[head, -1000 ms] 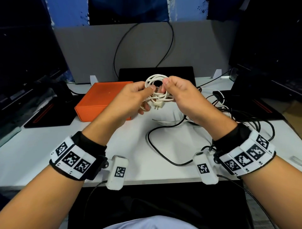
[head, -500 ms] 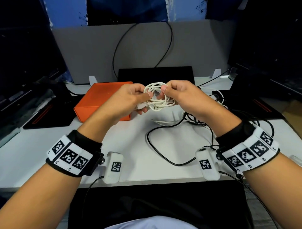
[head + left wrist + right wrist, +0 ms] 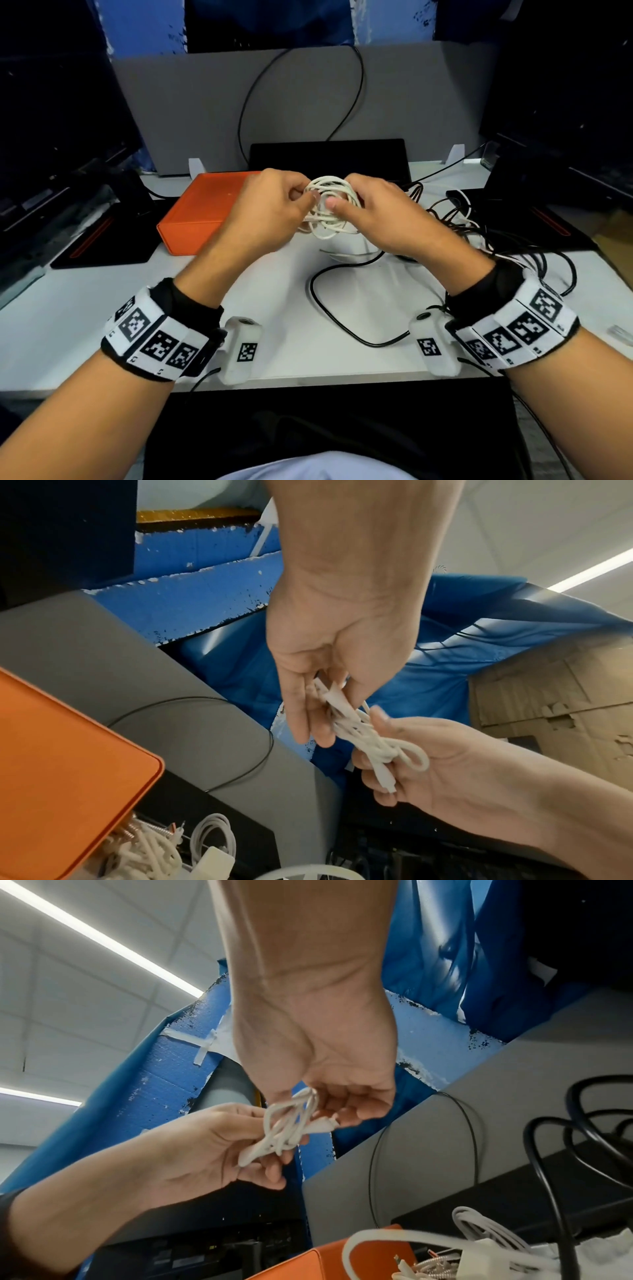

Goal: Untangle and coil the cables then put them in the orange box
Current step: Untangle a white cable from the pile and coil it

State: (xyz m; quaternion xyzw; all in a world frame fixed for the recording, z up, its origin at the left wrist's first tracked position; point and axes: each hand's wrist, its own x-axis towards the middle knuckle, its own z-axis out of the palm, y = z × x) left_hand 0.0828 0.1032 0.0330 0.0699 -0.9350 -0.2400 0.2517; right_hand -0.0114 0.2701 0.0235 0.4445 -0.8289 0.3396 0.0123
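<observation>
A white cable bundle (image 3: 329,209) wound into a small coil hangs above the desk between both hands. My left hand (image 3: 274,209) pinches its left side, and in the left wrist view its fingers (image 3: 308,712) curl round the strands (image 3: 363,731). My right hand (image 3: 373,212) grips the right side, thumb pressed on the coil; the right wrist view shows the cable (image 3: 291,1123) in its fingers. The orange box (image 3: 202,212) lies just left of the hands with its lid on. A black cable (image 3: 342,325) loops over the desk below.
More black and white cables (image 3: 479,240) lie tangled at the right. A black flat device (image 3: 329,157) stands behind the hands before a grey partition (image 3: 308,102). Dark monitors flank both sides. Other white cables and a charger (image 3: 212,859) lie on the desk beside the box.
The coil has turned from upright to lying more tilted and lower between the hands. The white plug that hung below it a second ago is hidden. Both hands have shifted their hold round it.
</observation>
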